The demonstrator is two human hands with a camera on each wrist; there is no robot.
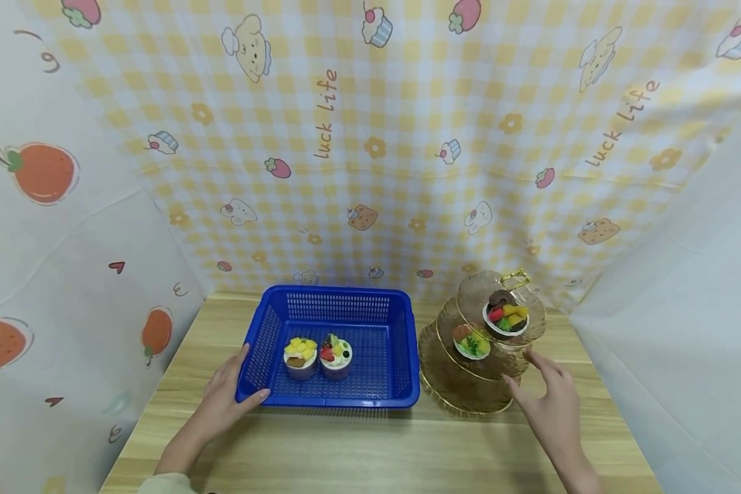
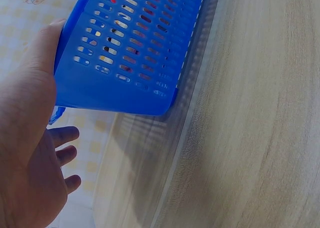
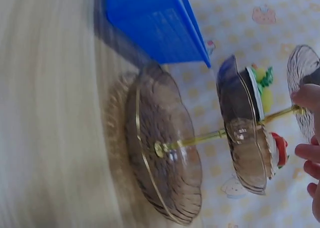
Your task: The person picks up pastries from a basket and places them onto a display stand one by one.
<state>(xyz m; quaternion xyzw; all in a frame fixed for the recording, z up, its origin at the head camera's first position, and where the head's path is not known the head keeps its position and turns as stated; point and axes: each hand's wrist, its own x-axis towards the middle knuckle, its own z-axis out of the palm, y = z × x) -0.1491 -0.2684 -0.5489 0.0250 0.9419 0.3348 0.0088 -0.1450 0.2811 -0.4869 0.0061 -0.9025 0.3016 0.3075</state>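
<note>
My left hand [image 1: 225, 394] touches the near left corner of a blue plastic basket [image 1: 370, 401], thumb at the front rim and fingers along the left side. Three of its fingers show spread beyond the corner in the left wrist view. Inside the basket stand a cake cup with yellow cubes [image 1: 300, 357] and a fruit-topped cake cup [image 1: 336, 357]. My right hand [image 1: 552, 405] holds nothing, thumb and forefinger apart beside the three-tier stand [image 1: 469, 394]. A fruit-topped cake cup [image 1: 505, 317] sits on its top tier; a green-and-yellow-topped cup [image 1: 471, 343] and a red-topped cup [image 3: 278, 150] sit on the middle one.
The basket and the stand are close together on a wooden table [image 1: 370, 453]. Behind them hangs a yellow checked curtain [image 1: 401, 137]. White sheets [image 1: 685, 274] close off both sides. A gold ring handle [image 1: 515, 278] tops the stand.
</note>
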